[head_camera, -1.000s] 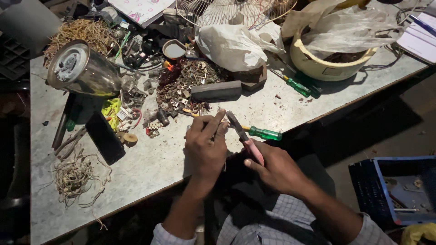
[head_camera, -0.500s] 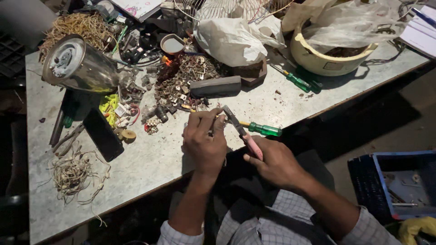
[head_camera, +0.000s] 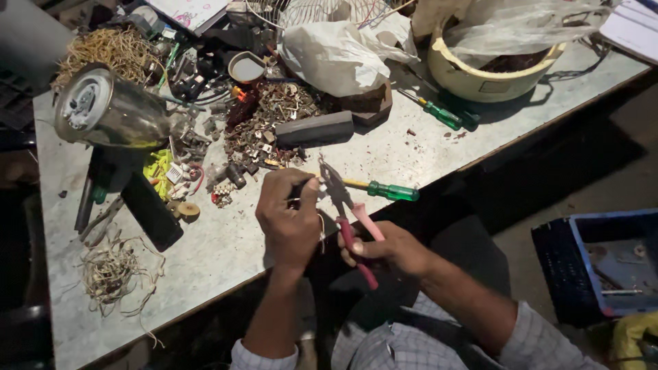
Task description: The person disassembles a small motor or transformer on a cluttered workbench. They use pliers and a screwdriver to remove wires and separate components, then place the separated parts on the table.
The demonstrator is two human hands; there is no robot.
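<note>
My right hand (head_camera: 389,248) grips the red handles of a pair of pliers (head_camera: 345,207), jaws pointing up toward the table. My left hand (head_camera: 289,218) is closed around a thin dark wire or small part (head_camera: 299,186) held at the plier jaws; what exactly it is stays hidden by the fingers. Both hands hover at the front edge of the grey worktable (head_camera: 226,250). A green-handled screwdriver (head_camera: 384,190) lies on the table just beyond the pliers.
A heap of small scrap metal parts (head_camera: 271,120), a dark block (head_camera: 314,128), a metal motor can (head_camera: 110,109), a wire tangle (head_camera: 113,270), another green screwdriver (head_camera: 439,113), a white bag (head_camera: 339,55), a cream tub (head_camera: 490,68). A blue crate (head_camera: 606,264) sits on the floor at right.
The view has shifted slightly. My hands stay together at the table edge, the pliers' jaws remaining at the piece in my left hand.
</note>
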